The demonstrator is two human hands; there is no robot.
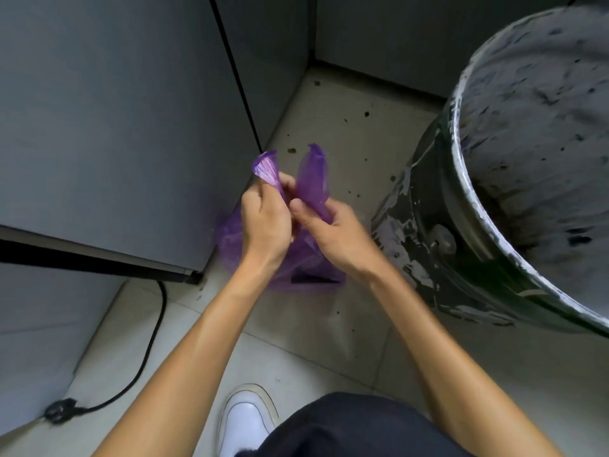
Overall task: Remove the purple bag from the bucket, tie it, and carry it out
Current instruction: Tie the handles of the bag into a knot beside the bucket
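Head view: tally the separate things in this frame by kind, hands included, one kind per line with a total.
Hands: 2 (left hand, right hand), each gripping one handle of the bag
Purple bag: 1, out of the bucket
Paint-spattered bucket: 1
Black power cable with plug: 1
White shoe: 1
Total: 6

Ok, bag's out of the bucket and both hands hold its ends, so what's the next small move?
Probably cross the two upright ends of the thin purple plastic bag and pull a knot: the left hand and right hand each grip one end, still apart.
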